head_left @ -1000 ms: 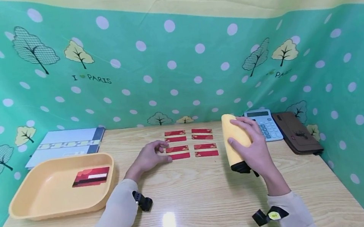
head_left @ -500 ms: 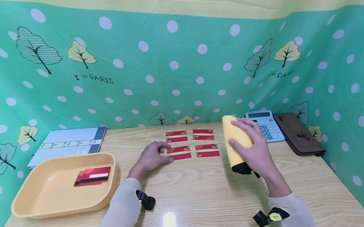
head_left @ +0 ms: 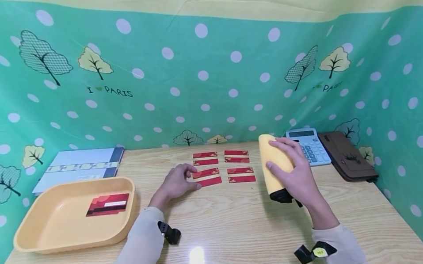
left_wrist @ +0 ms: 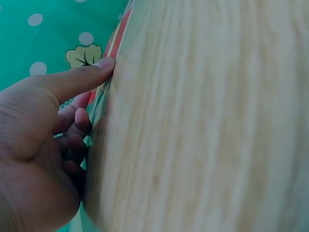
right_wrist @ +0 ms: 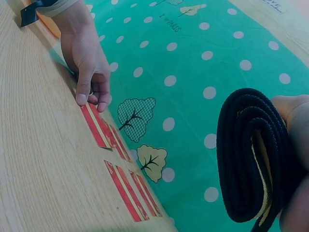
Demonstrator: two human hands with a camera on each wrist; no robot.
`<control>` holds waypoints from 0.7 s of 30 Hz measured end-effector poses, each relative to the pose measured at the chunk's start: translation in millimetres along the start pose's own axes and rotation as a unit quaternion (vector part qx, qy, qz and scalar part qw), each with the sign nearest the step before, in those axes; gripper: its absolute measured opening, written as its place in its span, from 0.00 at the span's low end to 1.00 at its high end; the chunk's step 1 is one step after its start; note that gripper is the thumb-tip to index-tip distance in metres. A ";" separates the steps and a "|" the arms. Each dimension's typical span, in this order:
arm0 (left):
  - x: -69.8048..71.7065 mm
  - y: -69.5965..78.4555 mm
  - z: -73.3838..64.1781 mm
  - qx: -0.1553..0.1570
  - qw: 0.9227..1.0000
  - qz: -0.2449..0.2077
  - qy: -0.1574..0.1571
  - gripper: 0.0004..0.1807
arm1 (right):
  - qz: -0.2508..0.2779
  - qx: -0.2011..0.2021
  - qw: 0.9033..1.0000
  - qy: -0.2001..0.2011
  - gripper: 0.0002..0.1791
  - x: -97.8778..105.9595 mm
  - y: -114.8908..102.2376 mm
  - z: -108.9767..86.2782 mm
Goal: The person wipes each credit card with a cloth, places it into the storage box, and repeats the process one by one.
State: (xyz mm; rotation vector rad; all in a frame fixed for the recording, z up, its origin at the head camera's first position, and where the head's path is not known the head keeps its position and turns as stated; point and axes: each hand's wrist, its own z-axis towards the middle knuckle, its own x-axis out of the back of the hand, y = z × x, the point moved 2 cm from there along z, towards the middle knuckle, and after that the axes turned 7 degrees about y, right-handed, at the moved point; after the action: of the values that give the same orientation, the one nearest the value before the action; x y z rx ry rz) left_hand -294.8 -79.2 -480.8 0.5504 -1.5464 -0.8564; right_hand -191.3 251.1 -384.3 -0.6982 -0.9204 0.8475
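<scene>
My left hand (head_left: 176, 182) pinches the left end of a red card (head_left: 208, 182) with a cream stripe, the near left one of several such cards set out in two rows. Seen from the right wrist, thumb and fingers hold that card's (right_wrist: 96, 123) end, and its other end looks slightly raised. My right hand (head_left: 293, 170) grips a rolled yellow-and-black cloth (head_left: 270, 164), its yellow face outward. The roll's black layered end (right_wrist: 241, 159) fills the right of the right wrist view. In the left wrist view the left thumb (left_wrist: 91, 75) lies along the card's edge.
A shallow yellow plastic bin (head_left: 58, 232) at left holds red cards (head_left: 102, 204) with a dark stripe. Behind it lies a pale blue folder (head_left: 79, 160). A blue calculator (head_left: 310, 148) and a brown case (head_left: 347, 156) sit at the back right, before a green dotted curtain (head_left: 206, 92).
The near left card has shifted slightly left and tilted under my left hand's fingers. My right hand keeps holding the rolled cloth in place. The head view has moved slightly.
</scene>
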 end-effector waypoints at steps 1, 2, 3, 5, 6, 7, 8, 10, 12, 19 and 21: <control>-0.2 -0.1 -0.3 -0.002 1.000 -0.002 0.001 0.25 | 0.000 0.000 1.000 0.000 0.29 0.0 0.1 0.0; -0.4 -0.4 -0.6 -0.004 1.000 -0.003 0.003 0.25 | 0.000 0.000 1.000 0.000 0.29 -0.1 0.1 0.0; -0.6 -0.6 -1.0 -0.008 1.000 -0.005 0.006 0.24 | 0.000 0.001 1.000 0.000 0.29 -0.1 0.2 0.0; -1.4 -1.3 -1.6 -0.017 1.000 -0.006 0.010 0.22 | -0.001 0.001 1.000 -0.001 0.29 -0.1 0.5 -0.2; -2.0 -1.8 -1.7 -0.022 1.000 -0.007 0.012 0.22 | -0.002 0.002 1.000 -0.001 0.29 -0.1 0.5 -0.2; -2.4 -2.0 -1.9 -0.025 1.000 -0.008 0.015 0.21 | -0.002 0.002 1.000 -0.001 0.28 0.0 0.5 -0.2; -2.9 -2.2 -2.0 -0.027 0.999 -0.010 0.016 0.20 | -0.004 0.003 1.000 -0.001 0.28 0.2 0.4 -0.4; -3.8 -2.4 -2.0 -0.028 0.999 -0.016 0.018 0.21 | -0.006 0.002 1.000 -0.001 0.28 0.4 0.3 -0.5; -4.3 -2.3 -2.0 -0.023 0.999 -0.023 0.020 0.23 | -0.008 0.001 1.000 -0.001 0.28 0.5 -0.1 -0.8; -3.8 -1.1 -3.6 -0.004 0.999 -0.029 0.022 0.30 | -0.006 -0.001 1.000 -0.002 0.28 0.7 -1.0 -1.0; -3.6 -0.9 -4.0 -0.003 1.000 -0.021 0.023 0.30 | -0.002 -0.001 1.000 -0.003 0.28 0.8 -1.0 -0.7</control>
State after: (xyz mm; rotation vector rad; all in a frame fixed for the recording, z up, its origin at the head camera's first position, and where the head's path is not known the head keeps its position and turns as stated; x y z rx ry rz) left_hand -290.4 -77.8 -483.8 0.5962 -1.4943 -0.8743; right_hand -190.0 251.2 -383.4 -0.6954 -0.9273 0.8452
